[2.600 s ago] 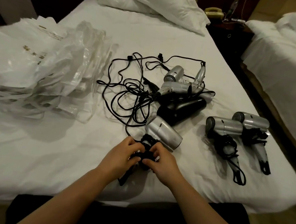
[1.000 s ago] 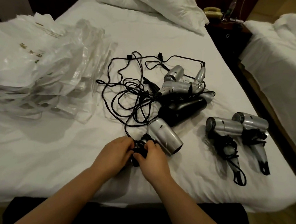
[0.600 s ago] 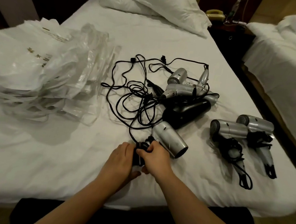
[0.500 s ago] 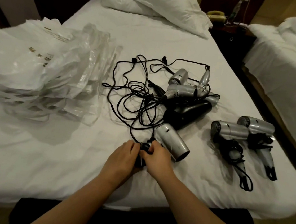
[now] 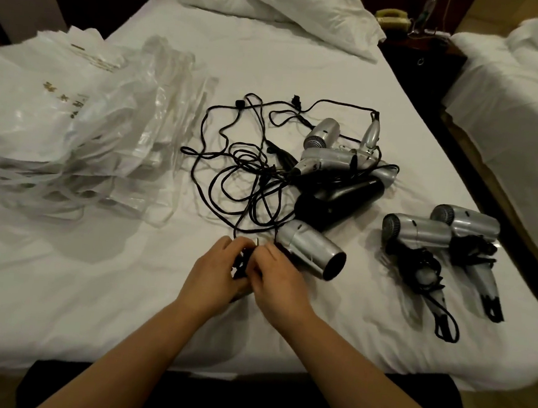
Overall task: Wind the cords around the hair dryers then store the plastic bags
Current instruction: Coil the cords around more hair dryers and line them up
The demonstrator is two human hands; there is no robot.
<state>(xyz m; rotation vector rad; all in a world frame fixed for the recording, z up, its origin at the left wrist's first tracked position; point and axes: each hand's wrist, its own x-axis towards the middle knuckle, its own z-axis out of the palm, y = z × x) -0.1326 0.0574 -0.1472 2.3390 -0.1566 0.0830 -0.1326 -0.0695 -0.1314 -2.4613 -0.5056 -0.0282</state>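
Silver hair dryer [image 5: 310, 252], near bed [image 5: 55, 298] edge: rigid, light; limp cord [image 5: 242, 263] pinched by left hand [image 5: 214, 277] and right hand [image 5: 281, 282] fingers at handle.

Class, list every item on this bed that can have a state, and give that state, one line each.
Silver dryer in hand: cord being wound, both hands on it.
Left hand: gripping the cord bundle.
Right hand: gripping the cord bundle.
Two dryers at right: cords wound.
Dryer pile: cords loose, tangled.
Plastic bags: heaped, not stored.
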